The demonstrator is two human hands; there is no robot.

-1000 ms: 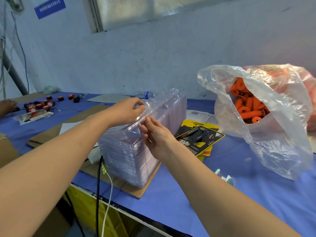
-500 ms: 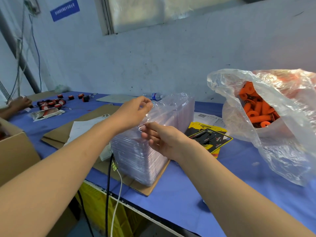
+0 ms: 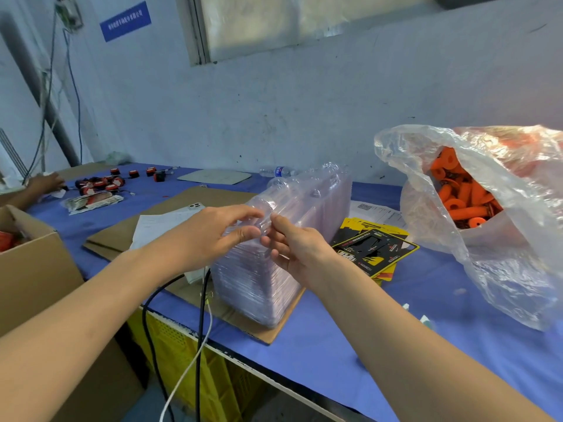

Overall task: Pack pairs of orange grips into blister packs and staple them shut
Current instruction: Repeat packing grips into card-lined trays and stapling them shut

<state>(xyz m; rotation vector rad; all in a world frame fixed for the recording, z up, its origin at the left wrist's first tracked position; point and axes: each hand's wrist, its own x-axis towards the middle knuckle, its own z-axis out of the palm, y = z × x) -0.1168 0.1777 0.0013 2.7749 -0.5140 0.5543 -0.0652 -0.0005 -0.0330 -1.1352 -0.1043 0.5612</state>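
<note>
Both hands are up at the near top corner of the tall stack of clear plastic blister packs [image 3: 268, 275]. The stack stands on a brown cardboard sheet [image 3: 274, 333] close to the front edge of the blue-covered counter [image 3: 350, 345]. The left hand [image 3: 210, 239] pinches the edge of the topmost clear blister shell [image 3: 283, 196] between thumb and fingers. The right hand [image 3: 297, 251] nips the same edge with thumb and fingertips just beside it. To my eye this is one pack being peeled free. The orange rubber grips [image 3: 463, 199] lie heaped in the open clear plastic bag [image 3: 502, 269], well off to the right, with none in a pack yet.

The trouble I would watch for is in the nesting. These thin shells sit tight in one another, so two may come away as one. A sharp tug could also crease the top one or drag the whole pile with it. Being tall and near the edge, the stack could lean and slide off its cardboard. The black and white cables [image 3: 201, 315] drop over the edge just beside it, where a forearm might snag them. The black-and-yellow printed cards [image 3: 374, 251] lie right next to the stack and would be shoved aside if it shifts.
</note>
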